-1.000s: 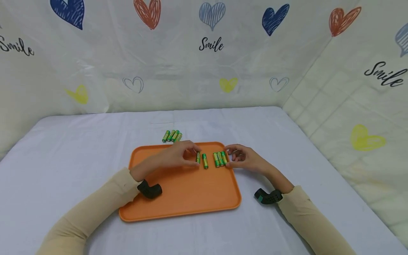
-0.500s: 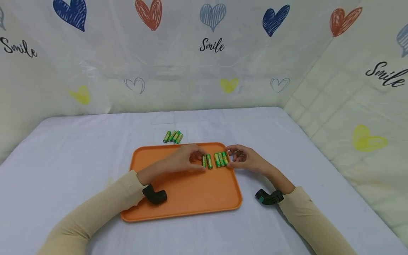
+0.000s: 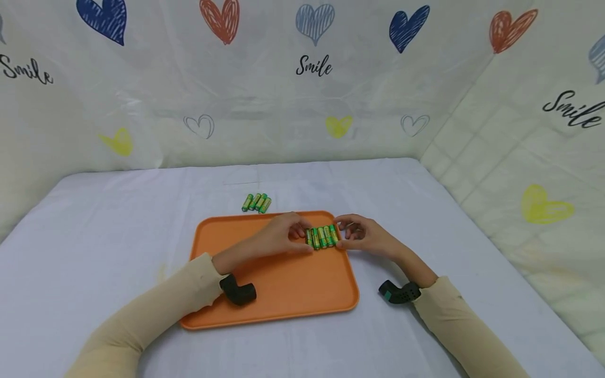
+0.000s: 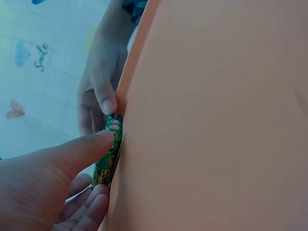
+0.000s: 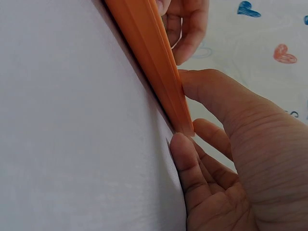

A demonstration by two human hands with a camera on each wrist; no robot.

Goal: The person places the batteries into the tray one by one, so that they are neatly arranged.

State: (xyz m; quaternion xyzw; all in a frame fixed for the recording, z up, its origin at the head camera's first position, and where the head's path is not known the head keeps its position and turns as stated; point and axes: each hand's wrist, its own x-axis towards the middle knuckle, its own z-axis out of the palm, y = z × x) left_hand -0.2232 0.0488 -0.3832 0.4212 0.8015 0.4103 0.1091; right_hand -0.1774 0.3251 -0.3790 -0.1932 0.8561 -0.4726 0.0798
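Several green-and-gold batteries [image 3: 323, 237] lie side by side in a row at the far right corner of the orange tray [image 3: 293, 286]. My left hand [image 3: 282, 233] pinches the leftmost battery [image 4: 102, 173] by its ends, thumb near and fingers far, closing off the row's left side. Opposite it, my right hand [image 3: 364, 234] reaches over the tray's right rim, thumb and index finger at the two ends of the rightmost battery [image 3: 333, 234]. In the right wrist view the rim [image 5: 156, 53] hides the batteries, and the thumb [image 5: 197, 84] laps over it.
Beyond the tray's far edge, several more batteries [image 3: 256, 202] lie loosely together on the white cloth [image 3: 142, 220]. A pale curtain [image 3: 264, 136] printed with hearts stands behind the table. Each wrist wears a black device [image 3: 399, 292].
My left hand has slid right with its battery, pushing the one beside it until both joined the others in one row. My right hand has stayed at the tray's rim.
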